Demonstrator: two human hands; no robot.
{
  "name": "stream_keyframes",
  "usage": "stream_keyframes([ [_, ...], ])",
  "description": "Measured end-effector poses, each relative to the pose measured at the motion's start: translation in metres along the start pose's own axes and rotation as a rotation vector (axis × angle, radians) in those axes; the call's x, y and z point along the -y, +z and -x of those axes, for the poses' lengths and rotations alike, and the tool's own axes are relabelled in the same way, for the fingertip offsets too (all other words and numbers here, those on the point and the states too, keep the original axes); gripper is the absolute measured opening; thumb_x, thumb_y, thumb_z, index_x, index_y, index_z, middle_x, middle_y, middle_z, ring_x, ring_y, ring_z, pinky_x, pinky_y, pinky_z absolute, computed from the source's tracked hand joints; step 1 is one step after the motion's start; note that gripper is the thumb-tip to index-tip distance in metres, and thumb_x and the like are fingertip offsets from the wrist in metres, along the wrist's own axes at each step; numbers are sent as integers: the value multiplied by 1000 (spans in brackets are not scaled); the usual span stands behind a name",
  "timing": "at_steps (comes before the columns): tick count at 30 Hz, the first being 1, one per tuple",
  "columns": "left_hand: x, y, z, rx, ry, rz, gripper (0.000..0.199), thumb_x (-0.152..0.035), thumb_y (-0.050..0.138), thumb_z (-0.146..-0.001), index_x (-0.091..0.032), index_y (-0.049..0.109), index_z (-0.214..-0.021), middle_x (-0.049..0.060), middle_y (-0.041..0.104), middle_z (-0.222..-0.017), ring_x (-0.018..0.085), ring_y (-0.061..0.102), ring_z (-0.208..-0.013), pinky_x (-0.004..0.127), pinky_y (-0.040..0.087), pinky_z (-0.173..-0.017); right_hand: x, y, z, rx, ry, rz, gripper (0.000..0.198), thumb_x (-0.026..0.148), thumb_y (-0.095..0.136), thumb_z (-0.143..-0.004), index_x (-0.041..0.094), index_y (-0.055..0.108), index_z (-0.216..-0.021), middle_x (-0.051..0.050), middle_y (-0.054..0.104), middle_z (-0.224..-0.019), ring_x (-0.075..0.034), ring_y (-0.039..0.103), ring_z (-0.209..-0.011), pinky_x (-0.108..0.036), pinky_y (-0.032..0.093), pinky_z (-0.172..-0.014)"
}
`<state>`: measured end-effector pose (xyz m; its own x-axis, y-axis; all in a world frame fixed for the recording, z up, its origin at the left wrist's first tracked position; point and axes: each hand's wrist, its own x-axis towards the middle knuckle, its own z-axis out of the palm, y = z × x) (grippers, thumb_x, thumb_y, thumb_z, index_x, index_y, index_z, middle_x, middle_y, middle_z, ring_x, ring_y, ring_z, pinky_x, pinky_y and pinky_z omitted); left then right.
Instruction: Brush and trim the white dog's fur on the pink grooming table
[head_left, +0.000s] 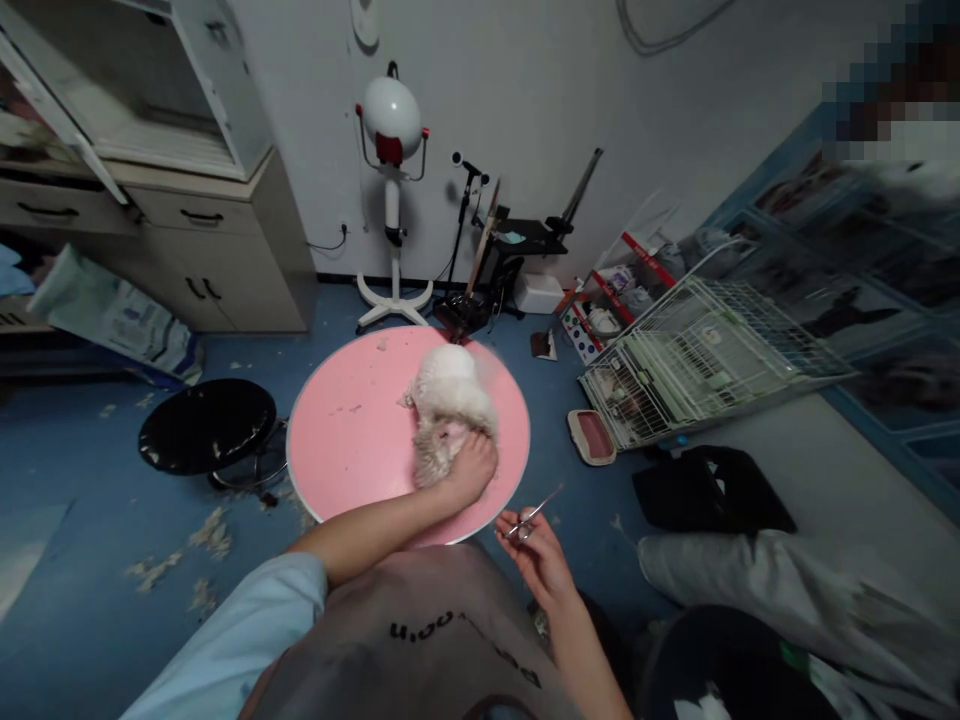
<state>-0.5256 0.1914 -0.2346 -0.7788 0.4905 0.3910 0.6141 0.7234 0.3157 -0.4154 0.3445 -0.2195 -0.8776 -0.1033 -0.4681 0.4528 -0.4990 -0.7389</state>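
Observation:
A fluffy white-and-grey animal [454, 395], a small cat or dog, is on a round pink table [345, 430]. Its far end is smooth and white, and I cannot make out the head. My left hand [474, 468] reaches across the near edge and is closed on the animal's near end, by a patch of pinkish skin. What exactly lies under those fingers is hidden. Beyond the table's near right edge, my right hand [536, 548] holds a pair of scissors [534, 515] by the finger rings, blades pointing up and right, apart from the animal.
A black round stool [208, 425] stands left of the table, with fur clumps [214, 532] on the floor. Behind is a white stand dryer [393, 115]. To the right are a wire cage [697, 350], a litter tray [592, 437] and a person's grey-clad leg [750, 575].

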Motion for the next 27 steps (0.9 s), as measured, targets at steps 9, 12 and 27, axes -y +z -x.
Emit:
stream_keyframes([
  [9, 68, -27, 11, -124, -287, 26, 29, -11, 54, -69, -17, 66, -95, 12, 64, -97, 29, 54, -98, 44, 40, -90, -5, -7, -30, 91, 84, -92, 25, 31, 75, -64, 16, 57, -72, -5, 70, -79, -20, 68, -82, -30, 50, -73],
  [12, 88, -27, 17, -404, -561, 409, 26, -20, 58, -68, -18, 68, -92, 8, 67, -97, 26, 58, -97, 40, 43, -91, -7, -8, -46, 81, 123, -24, 33, 40, 76, -66, 15, 55, -63, -1, 63, -62, -14, 64, -64, -25, 50, -64],
  [27, 49, 5, 36, -606, -896, 1324, 50, -41, 72, -66, -10, 63, -104, 12, 68, -103, 23, 64, -91, 39, 49, -86, 33, 64, -143, 274, -762, 1051, 27, 28, 63, -71, 20, 65, -96, -5, 54, -94, -17, 53, -82, -30, 45, -78],
])
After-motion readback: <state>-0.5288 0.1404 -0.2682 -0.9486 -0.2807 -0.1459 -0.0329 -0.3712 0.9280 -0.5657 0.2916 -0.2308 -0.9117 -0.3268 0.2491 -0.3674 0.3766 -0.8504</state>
